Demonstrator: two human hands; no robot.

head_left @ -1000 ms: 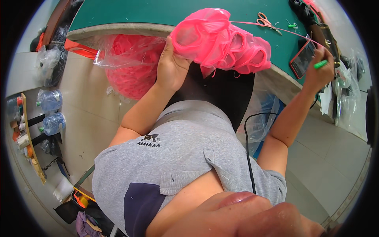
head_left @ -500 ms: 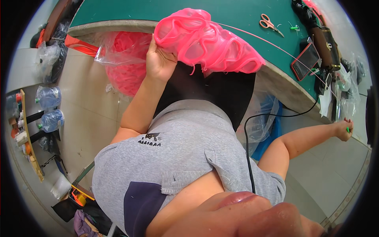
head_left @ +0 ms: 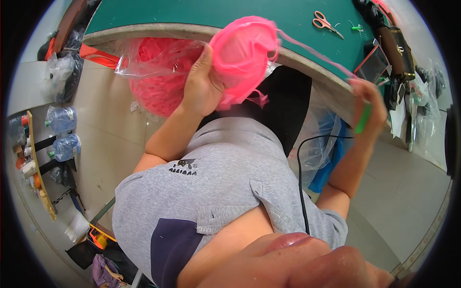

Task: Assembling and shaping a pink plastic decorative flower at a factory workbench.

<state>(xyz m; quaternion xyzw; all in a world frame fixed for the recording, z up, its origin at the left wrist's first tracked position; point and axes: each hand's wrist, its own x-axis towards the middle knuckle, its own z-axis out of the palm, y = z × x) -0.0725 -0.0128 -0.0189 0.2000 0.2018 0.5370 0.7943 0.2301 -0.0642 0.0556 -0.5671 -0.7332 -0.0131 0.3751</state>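
Note:
My left hand [head_left: 202, 89] is closed on the edge of a bunch of sheer pink fabric [head_left: 240, 60], thumb on top. Stitched curved edges show on the bunch, which hangs by the table's front edge over my lap. A thin pink strand [head_left: 317, 52] runs from it, slack and wavy, to the fingertips of my right hand [head_left: 370, 108]. That hand is raised at the right, blurred by motion, with its fingers curled. Out of its grip sticks a narrow green object [head_left: 363, 120], whose kind I cannot make out.
Pink-handled scissors [head_left: 327, 24] and a small green item [head_left: 357, 28] lie on the green tabletop [head_left: 158, 12]. A phone [head_left: 374, 67] rests at its right end. Below the edge hangs a clear bag with pink fabric [head_left: 158, 81]. A black cable [head_left: 300, 168] crosses my front.
My right hand has come back from the far right toward the table, and the strand has gone slack. My left hand has shifted slightly right and turned the fabric into a tighter bunch.

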